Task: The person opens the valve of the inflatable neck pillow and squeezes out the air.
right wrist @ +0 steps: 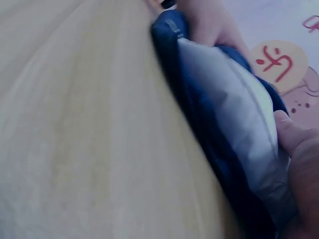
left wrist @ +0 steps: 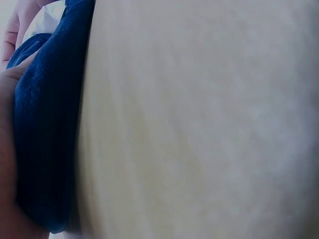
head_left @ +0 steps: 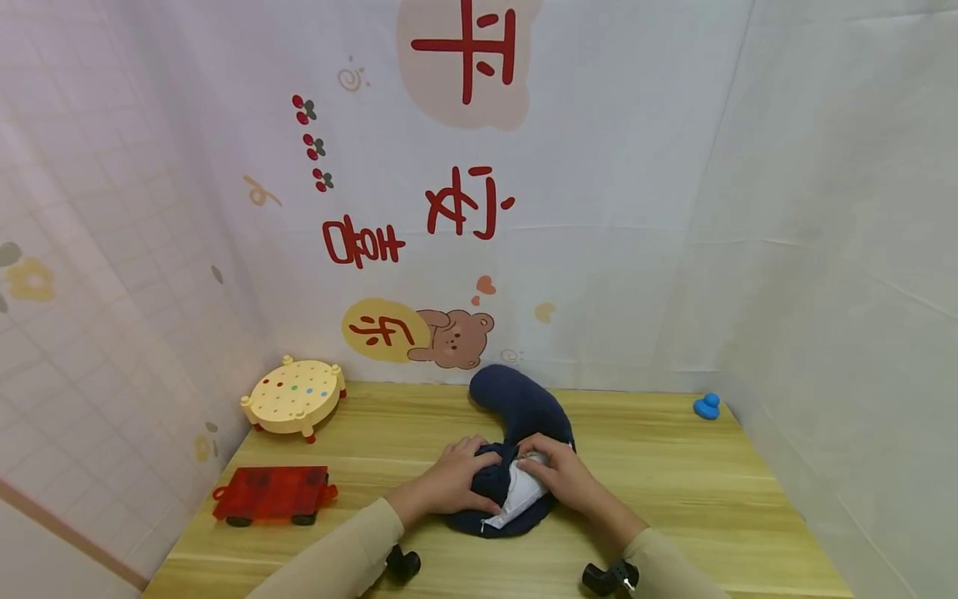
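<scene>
Left hand (head_left: 458, 481) curled over the near end of the navy pillow (head_left: 516, 416), pinning the cover down. Right hand (head_left: 557, 470) pinching the white inner cushion (head_left: 518, 497) at the open zip, bared there for handling. Pillow directly beneath both hands, mid tabletop (head_left: 674, 466), far end curving toward the wall.

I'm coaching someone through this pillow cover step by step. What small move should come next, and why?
Probably push the white inner cushion a little deeper into the navy cover with the right hand, while the left hand holds the cover's edge. White filling shows at the opening, and the right wrist view shows the zipper edge spread beside it.
</scene>
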Tool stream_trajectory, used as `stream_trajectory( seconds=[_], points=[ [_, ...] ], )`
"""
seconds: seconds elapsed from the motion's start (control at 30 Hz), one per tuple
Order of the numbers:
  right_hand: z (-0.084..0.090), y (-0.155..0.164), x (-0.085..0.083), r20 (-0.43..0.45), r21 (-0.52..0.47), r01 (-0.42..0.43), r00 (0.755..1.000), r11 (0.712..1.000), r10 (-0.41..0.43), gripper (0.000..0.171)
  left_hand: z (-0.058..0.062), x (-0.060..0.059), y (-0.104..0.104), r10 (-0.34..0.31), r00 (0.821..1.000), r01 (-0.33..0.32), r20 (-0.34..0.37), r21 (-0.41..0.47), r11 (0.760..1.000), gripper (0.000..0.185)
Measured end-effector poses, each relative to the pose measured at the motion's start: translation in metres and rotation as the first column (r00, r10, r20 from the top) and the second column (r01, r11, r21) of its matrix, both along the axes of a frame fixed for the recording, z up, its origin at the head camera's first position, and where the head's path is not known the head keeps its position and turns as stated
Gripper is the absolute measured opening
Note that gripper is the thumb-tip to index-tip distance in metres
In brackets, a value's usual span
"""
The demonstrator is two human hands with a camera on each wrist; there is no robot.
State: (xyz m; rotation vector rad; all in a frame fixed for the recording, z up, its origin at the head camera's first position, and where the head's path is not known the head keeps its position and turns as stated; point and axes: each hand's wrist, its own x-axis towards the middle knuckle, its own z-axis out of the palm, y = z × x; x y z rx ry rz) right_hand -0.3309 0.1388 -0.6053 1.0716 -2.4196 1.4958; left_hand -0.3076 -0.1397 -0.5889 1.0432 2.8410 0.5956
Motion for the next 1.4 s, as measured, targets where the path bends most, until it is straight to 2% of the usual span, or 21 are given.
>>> stream_trajectory(
  seconds=[0.33,0.7,0.8,0.9,1.03,1.13,1.23,1.4],
  points=[
    [0.000,0.002,-0.002,0.089,0.089,0.006,0.996,0.996,-0.014,0.008,0.002,-0.001,0.001,0.008,1.000,-0.008,-0.007,0.013,1.000,0.074],
    [-0.001,0.005,-0.002,0.143,0.080,0.000,0.990,0.997,-0.011,0.008,0.002,-0.001,0.002,0.014,1.000,-0.014,0.003,0.040,0.999,0.071],
    [-0.002,0.006,-0.003,0.147,0.095,-0.002,0.989,0.995,-0.012,0.007,-0.001,-0.001,0.001,0.016,1.000,-0.017,0.022,0.061,0.998,0.070],
    [-0.003,0.007,-0.002,0.153,0.123,-0.001,0.988,0.992,-0.018,0.007,-0.003,-0.001,-0.001,0.009,0.999,-0.013,0.040,0.104,0.994,0.078],
    [-0.003,0.006,-0.003,0.160,0.144,-0.001,0.987,0.990,-0.023,0.008,-0.005,0.000,-0.007,-0.037,0.999,0.031,0.035,0.154,0.988,0.086],
    [-0.002,0.005,-0.004,0.156,0.154,-0.002,0.988,0.988,-0.022,0.013,-0.004,0.002,-0.009,-0.093,0.995,0.085,0.030,0.188,0.978,0.074],
    [-0.003,0.004,-0.005,0.152,0.176,-0.001,0.988,0.984,-0.026,0.013,-0.001,0.004,-0.008,-0.119,0.991,0.104,0.055,0.213,0.972,0.062],
    [-0.003,0.006,-0.005,0.166,0.165,0.008,0.985,0.986,-0.036,0.011,0.001,0.004,-0.001,-0.074,0.996,0.064,0.058,0.155,0.986,0.066]
  ],
)
